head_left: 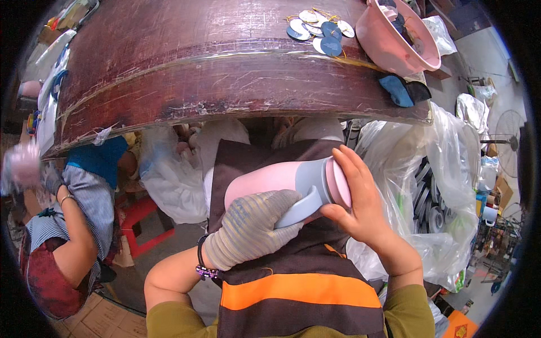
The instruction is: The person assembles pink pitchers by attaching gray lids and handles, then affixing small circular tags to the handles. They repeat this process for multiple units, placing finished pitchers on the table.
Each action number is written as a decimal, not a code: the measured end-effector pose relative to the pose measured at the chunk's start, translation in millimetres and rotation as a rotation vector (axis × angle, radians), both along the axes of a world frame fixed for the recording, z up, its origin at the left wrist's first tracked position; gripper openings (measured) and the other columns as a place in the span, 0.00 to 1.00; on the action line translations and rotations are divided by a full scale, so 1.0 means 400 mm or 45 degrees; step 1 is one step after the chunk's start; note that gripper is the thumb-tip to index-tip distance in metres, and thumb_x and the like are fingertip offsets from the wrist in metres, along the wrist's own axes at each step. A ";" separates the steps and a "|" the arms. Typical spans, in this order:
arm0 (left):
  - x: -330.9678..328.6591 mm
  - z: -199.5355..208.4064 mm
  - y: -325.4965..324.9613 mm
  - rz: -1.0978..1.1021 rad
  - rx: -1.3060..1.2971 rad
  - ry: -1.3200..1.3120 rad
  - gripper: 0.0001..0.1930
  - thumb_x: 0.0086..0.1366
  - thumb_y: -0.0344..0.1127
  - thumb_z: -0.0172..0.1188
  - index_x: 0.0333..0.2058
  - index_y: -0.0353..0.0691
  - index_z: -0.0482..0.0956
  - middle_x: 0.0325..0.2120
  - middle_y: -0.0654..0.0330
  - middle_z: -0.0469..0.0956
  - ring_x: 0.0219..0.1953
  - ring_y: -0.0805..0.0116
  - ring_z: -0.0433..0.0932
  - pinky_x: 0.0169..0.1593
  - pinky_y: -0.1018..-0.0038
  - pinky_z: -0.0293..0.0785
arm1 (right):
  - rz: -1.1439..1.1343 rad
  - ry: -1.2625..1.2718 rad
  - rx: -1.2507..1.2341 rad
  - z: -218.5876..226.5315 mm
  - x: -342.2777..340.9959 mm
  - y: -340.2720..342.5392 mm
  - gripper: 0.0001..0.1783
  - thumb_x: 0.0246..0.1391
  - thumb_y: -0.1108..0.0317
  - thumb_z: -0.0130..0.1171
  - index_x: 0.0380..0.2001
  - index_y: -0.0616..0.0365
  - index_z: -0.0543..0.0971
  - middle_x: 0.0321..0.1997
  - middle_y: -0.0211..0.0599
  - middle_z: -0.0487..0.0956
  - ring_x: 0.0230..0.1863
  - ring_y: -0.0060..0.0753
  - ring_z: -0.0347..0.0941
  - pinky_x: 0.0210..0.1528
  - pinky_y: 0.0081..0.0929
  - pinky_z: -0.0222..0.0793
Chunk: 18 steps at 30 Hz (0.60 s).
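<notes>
Across my lap lies a pink tumbler on its side, tilted up to the right, with a grey collar and a grey handle. My left hand, in a striped knit glove, wraps round its body, with fingers at the handle. My bare right hand grips the pink lid from the right, fingers over the top and thumb underneath. I cannot tell whether the lid is screwed on tight. Part of the body is hidden behind the glove. Beneath the tumbler is my dark apron with an orange band.
A worn dark-red table spans the front, holding round paper tags, a pink basin and a blue-black cloth piece. Right of me, a clear plastic bag holds grey round parts. A co-worker sits left.
</notes>
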<state>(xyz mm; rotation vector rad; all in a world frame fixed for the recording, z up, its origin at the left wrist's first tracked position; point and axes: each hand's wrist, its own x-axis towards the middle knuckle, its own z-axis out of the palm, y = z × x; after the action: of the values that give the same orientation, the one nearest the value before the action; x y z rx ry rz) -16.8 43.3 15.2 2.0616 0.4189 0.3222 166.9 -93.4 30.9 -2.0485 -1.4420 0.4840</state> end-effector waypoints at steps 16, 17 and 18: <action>0.133 -0.154 0.123 0.051 -0.203 0.061 0.10 0.57 0.41 0.62 0.32 0.42 0.81 0.26 0.52 0.80 0.34 0.54 0.80 0.40 0.66 0.73 | 1.125 0.016 0.845 -0.009 -0.020 0.099 0.17 0.47 0.59 0.58 0.41 0.50 0.78 0.46 0.38 0.75 0.45 0.44 0.73 0.46 0.40 0.71; 0.120 -0.130 0.129 0.173 -0.111 0.182 0.08 0.56 0.40 0.62 0.30 0.42 0.80 0.28 0.52 0.80 0.34 0.52 0.79 0.39 0.63 0.73 | 1.002 0.055 0.808 -0.027 0.004 0.103 0.20 0.42 0.57 0.60 0.41 0.50 0.79 0.45 0.39 0.75 0.44 0.46 0.73 0.45 0.39 0.70; 0.097 -0.075 0.136 0.129 -0.034 0.278 0.09 0.57 0.38 0.62 0.30 0.38 0.79 0.26 0.51 0.80 0.30 0.58 0.80 0.36 0.68 0.74 | 0.862 0.080 0.764 -0.050 0.025 0.090 0.23 0.39 0.56 0.62 0.41 0.52 0.80 0.45 0.42 0.74 0.44 0.47 0.73 0.46 0.39 0.70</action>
<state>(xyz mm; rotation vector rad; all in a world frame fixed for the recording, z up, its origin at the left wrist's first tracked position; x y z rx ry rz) 22.1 97.7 -14.9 2.0609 0.6585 0.1506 176.8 -57.4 10.7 -1.0526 -1.9394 0.3101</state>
